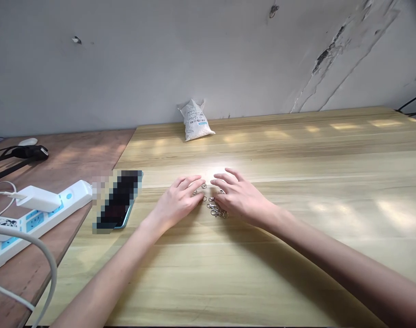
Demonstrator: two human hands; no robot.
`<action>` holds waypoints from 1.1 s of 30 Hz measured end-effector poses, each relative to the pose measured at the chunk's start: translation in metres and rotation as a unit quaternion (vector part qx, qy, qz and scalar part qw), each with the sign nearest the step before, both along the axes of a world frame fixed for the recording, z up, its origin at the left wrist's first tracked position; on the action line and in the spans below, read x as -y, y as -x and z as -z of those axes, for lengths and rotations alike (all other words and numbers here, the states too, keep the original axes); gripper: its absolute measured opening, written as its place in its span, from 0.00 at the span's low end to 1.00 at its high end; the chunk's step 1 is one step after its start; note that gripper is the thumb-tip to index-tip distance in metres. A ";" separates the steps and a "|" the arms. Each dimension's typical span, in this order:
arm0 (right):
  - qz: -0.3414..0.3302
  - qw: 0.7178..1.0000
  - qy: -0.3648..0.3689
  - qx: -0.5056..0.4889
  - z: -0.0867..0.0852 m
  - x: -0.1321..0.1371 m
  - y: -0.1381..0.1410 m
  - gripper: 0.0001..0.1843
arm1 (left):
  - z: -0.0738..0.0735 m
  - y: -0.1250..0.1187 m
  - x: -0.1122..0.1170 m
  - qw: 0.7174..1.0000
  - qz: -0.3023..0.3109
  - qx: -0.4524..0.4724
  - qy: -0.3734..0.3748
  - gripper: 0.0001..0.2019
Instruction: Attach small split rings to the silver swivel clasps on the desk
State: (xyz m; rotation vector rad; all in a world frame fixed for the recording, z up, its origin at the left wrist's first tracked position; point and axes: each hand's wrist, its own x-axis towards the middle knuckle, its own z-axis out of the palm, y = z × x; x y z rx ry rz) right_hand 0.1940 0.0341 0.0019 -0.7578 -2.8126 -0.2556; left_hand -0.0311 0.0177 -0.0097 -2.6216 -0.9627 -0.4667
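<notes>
Loosely heaped between the two hands, the silver lobster clasps (215, 207) lie on a pale wood-grain table (296, 218), with a few small split rings (204, 186) just beyond and beside them. All the clasps in view sit in this one small cluster. None is raised or set off alone, so the whole lot remains on the tabletop.

The left hand (176, 200) rests palm down at the cluster's near left, its fingers slightly apart and gently curved, with the tips reaching the nearest rings. The right hand (240, 198) arches over the cluster's right side, its fingers spread, and the fingertips sit just above or against the metal. Neither hand appears clamped on anything, though glare and the small size of the parts make light contact hard to rule out.

Left of the hands, a phone (118, 200), pixelated over most of its face, lies on the same table near its edge. Beyond that edge, a darker wooden table (71, 152) carries a white power strip (40, 223), a white charger (38, 198) and a dark strap (25, 153). Farther off, a white printed bag (196, 120) leans against a cracked, peeling wall (331, 54).
</notes>
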 end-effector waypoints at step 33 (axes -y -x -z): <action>-0.056 0.971 0.198 -0.125 0.014 0.042 -0.019 0.09 | 0.011 -0.013 -0.008 0.993 -0.020 0.107 0.051 0.08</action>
